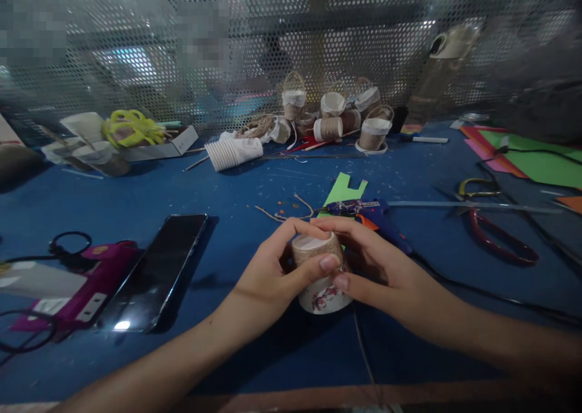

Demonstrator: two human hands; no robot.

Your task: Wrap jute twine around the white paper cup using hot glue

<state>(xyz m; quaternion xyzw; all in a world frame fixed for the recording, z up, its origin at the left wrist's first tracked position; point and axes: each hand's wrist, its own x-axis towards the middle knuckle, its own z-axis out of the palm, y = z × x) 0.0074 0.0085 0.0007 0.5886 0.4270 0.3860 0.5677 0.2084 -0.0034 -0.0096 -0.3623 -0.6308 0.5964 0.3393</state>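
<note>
Between my two hands is a paper cup (325, 298), upside down or upright I cannot tell, with twine wrapped round its upper part and a dark pink floral print on the white lower part. My left hand (284, 258) grips it from the left, thumb pressed on the twine. From the right, my right hand (375, 267) closes on it, thumb lower down near the print. Just beyond the fingers lie a blue glue gun (354, 207) with a long clear glue stick (454, 205), a cut green paper piece (341, 188) and a loose bit of twine (277, 216).
A phone (159, 267) and a purple power strip (97, 273) lie to the left. Scissors (500, 240) and coloured paper sheets (536, 152) are at right. Along the perforated metal screen (254, 43) stand several twine-wrapped cups (373, 135) and a stack of paper cups (234, 152).
</note>
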